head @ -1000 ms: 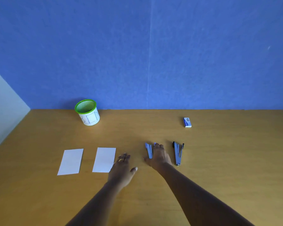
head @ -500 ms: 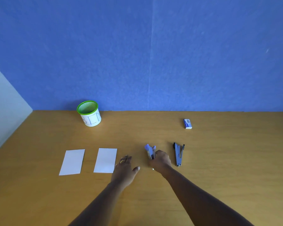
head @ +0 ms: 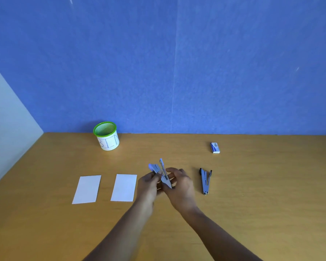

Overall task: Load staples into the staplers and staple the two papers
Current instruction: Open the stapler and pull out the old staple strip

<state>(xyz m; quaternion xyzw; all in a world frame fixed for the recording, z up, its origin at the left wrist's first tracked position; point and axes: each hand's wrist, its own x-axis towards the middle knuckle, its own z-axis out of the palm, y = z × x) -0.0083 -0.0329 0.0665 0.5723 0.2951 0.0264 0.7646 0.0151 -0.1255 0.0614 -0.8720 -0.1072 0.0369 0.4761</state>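
While both hands hold it over the middle of the light-brown wooden desk [head: 271, 204], the silver-and-blue metal stapler [head: 163, 175] is spread open in a V, with its two arms pointing toward the far edge. The left hand [head: 148, 187] has its grip clamped on the stapler's left arm. The right hand [head: 180, 187] has its grip clamped round the hinged end and the right arm. Motion blur hides the exact lie of the fingers.

The grey metal second stapler [head: 205, 180] lies flat on the desk, also spread open, just to the right-edge side of the hands and untouched. The small blue-and-white staple box [head: 215, 147] sits well apart from both hands, close to the far edge and right of centre. The first white rectangular paper [head: 87, 189] and the second white rectangular paper [head: 124, 187] lie side by side without touching, toward the left edge. The second is just beside the left hand. A green-rimmed mesh pot labelled "BIN" [head: 106, 136] stands at the far edge, toward the far left corner.

Assessment: the step in hand is opening the held stapler to expose its channel. No staples are visible in either hand, so loading proper is judged not begun, and neither paper is stapled. The next move calls for one hand to release, reach to the box at the far edge and bring back a strip. The other hand must meanwhile keep the stapler spread open.
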